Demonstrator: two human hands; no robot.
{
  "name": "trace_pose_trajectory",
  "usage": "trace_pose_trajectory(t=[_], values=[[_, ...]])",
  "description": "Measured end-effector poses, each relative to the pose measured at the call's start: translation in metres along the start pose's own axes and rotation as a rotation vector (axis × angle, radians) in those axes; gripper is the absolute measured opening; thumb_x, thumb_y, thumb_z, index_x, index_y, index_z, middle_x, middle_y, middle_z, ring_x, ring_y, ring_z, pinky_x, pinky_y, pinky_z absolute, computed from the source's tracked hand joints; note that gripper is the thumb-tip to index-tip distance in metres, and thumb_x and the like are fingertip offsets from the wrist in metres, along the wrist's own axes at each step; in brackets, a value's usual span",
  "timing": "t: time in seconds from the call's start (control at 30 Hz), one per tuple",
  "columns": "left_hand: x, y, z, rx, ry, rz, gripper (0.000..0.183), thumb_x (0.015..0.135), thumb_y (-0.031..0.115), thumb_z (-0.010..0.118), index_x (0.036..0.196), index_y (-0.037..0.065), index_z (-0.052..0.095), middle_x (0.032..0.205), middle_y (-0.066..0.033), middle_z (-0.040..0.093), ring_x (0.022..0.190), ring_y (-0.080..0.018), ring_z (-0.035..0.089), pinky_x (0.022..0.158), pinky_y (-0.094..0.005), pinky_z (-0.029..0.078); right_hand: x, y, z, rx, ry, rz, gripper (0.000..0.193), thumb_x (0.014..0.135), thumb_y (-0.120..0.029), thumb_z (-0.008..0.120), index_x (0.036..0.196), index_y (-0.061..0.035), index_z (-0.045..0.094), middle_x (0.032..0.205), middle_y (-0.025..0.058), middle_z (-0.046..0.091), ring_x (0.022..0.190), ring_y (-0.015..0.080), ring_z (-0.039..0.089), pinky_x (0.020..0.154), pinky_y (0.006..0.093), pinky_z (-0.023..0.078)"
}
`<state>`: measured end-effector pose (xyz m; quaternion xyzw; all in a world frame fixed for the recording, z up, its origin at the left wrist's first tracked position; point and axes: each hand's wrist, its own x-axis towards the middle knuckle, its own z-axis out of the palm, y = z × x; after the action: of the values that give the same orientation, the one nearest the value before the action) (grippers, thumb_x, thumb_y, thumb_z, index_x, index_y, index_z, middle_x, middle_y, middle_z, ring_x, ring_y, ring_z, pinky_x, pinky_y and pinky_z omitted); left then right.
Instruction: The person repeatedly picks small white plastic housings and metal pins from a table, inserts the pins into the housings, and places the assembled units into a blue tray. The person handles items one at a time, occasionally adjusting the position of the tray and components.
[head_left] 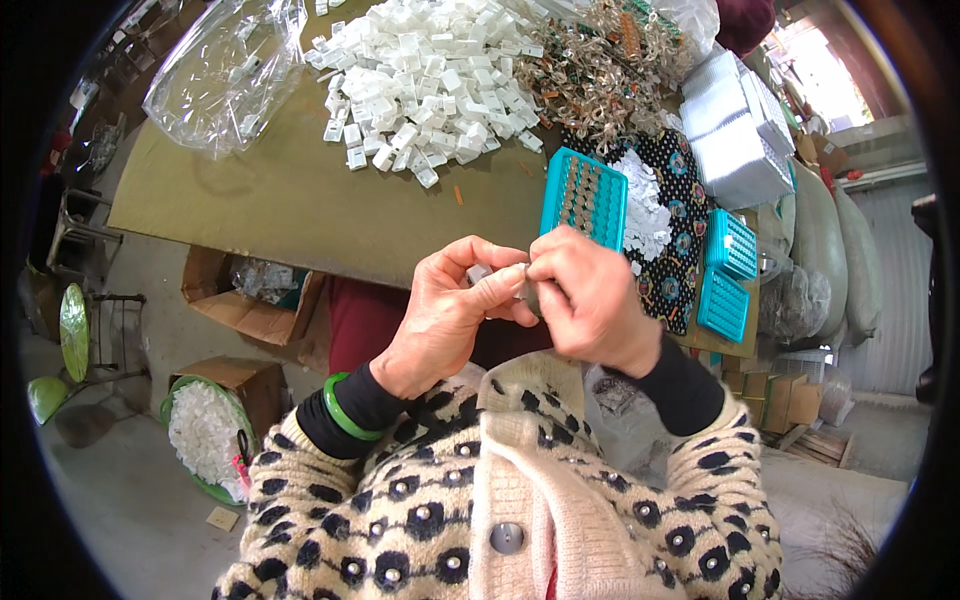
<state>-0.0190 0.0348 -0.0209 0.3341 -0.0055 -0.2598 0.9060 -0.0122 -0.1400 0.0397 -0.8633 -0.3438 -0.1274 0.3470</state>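
Observation:
My left hand (pixel 450 305) and my right hand (pixel 590 298) meet just in front of the table's near edge, fingertips together. A small white plastic piece (pixel 478 272) shows between the left thumb and fingers, like those heaped on the table. The right fingers are closed at the left thumb tip on a small part, mostly hidden, that I cannot make out. Just beyond the right hand lies a teal tray (pixel 556 190) with rows of small brownish parts. A big pile of white plastic pieces (pixel 420 85) covers the far middle of the table.
Right of the pile are tangled wired parts (pixel 605 70). White scraps (pixel 645 205) lie on a patterned cloth (pixel 680 270), near stacked white trays (pixel 735 130) and more teal trays (pixel 722 305). A clear bag (pixel 225 80) sits far left. Below stand a cardboard box (pixel 250 315) and a green-rimmed basin (pixel 165 400).

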Motion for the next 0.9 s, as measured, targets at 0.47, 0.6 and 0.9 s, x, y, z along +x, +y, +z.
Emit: trace_pose_trajectory(t=[0.47, 0.6, 0.9], values=[[0.021, 0.009, -0.011, -0.063, 0.087, -0.116, 0.015, 0.094, 0.013, 0.067, 0.104, 0.004, 0.059, 0.095, -0.0146, 0.069, 0.067, -0.0201, 0.07, 0.061, -0.0325, 0.06, 0.095, 0.168, -0.008, -0.625, -0.124, 0.398, 0.024, 0.084, -0.024, 0.062, 0.076, -0.0021, 0.069, 0.072, 0.0207, 0.066, 0.073, 0.0397, 0.067, 0.066, 0.048, 0.054], [0.02, 0.01, -0.007, -0.056, 0.094, -0.134, 0.018, 0.095, 0.014, 0.066, 0.106, 0.003, 0.059, 0.093, -0.0141, 0.068, 0.065, -0.0214, 0.069, 0.061, -0.0348, 0.06, 0.1, 0.186, -0.006, -0.661, -0.197, 0.434, 0.026, 0.08, -0.026, 0.062, 0.072, -0.0015, 0.069, 0.076, 0.0234, 0.067, 0.076, 0.042, 0.067, 0.068, 0.049, 0.055], [0.019, 0.016, -0.012, -0.076, 0.028, -0.156, 0.006, 0.091, 0.001, 0.062, 0.095, 0.003, 0.058, 0.085, -0.008, 0.063, 0.081, -0.0228, 0.071, 0.069, -0.0366, 0.062, 0.11, 0.171, -0.062, 0.574, -0.137, 0.787, 0.022, 0.091, -0.018, 0.067, 0.073, -0.0078, 0.062, 0.06, -0.0027, 0.056, 0.045, 0.0034, 0.049, 0.041, 0.0193, 0.039]])
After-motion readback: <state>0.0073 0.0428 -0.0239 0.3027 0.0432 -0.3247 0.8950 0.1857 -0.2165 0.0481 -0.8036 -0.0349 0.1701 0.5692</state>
